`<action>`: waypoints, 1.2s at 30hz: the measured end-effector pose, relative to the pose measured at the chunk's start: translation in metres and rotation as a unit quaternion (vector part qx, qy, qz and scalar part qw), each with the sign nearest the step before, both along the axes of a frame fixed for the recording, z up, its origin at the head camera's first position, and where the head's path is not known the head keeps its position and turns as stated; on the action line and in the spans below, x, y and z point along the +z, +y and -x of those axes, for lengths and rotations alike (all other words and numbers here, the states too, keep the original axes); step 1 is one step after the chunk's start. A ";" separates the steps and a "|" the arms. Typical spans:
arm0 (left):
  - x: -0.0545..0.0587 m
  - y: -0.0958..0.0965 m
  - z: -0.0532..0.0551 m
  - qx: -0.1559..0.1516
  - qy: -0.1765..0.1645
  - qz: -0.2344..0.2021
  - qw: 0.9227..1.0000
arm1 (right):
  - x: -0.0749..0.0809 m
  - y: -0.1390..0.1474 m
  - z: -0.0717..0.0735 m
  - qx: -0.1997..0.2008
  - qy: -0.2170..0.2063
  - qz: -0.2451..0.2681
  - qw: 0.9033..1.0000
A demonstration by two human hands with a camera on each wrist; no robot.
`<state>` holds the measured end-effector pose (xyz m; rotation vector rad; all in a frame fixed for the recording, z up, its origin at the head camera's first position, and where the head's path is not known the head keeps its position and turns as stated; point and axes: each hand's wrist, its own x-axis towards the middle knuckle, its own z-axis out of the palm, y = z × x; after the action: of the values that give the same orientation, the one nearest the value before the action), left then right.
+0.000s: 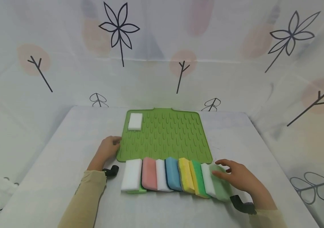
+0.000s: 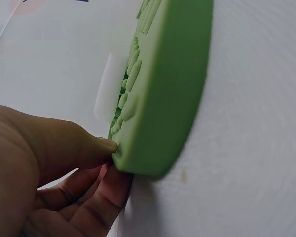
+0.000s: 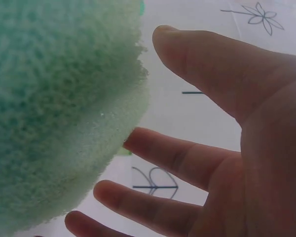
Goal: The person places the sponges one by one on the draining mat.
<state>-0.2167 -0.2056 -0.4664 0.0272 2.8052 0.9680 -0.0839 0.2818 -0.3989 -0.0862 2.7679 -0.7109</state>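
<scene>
At the left edge of a green ridged silicone mat (image 1: 167, 136), my left hand (image 1: 108, 148) pinches the rim, thumb on top and fingers at the side and below, clear in the left wrist view. A white sponge (image 1: 135, 122) lies in the mat's far left corner. My right hand (image 1: 237, 175) is at the right end of a row of sponges, fingers spread and thumb apart, over a pale green sponge (image 1: 221, 188). In the right wrist view that porous sponge (image 3: 54, 98) fills the left side, with the fingertips beside its edge and not curled round it.
Along the mat's near edge the row continues leftward with yellow sponges (image 1: 186, 175), a blue sponge (image 1: 173, 174), a pink sponge (image 1: 149, 174) and a thick white sponge (image 1: 132, 175). Everything sits on a white-covered table (image 1: 73, 152). A patterned cloth (image 1: 156, 76) hangs behind.
</scene>
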 end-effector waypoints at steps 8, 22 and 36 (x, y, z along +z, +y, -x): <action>0.000 0.000 -0.002 0.006 -0.006 -0.010 1.000 | -0.006 0.000 -0.003 -0.010 -0.014 -0.005 1.000; 0.002 0.001 0.000 0.011 -0.008 -0.014 1.000 | -0.012 0.001 -0.005 -0.025 0.006 0.012 1.000; 0.001 0.002 0.002 0.017 -0.017 -0.013 1.000 | 0.001 -0.004 0.003 -0.022 0.032 0.012 0.999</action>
<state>-0.2184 -0.2035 -0.4656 -0.0339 2.7703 1.0023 -0.0868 0.2776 -0.3982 -0.0534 2.8309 -0.7661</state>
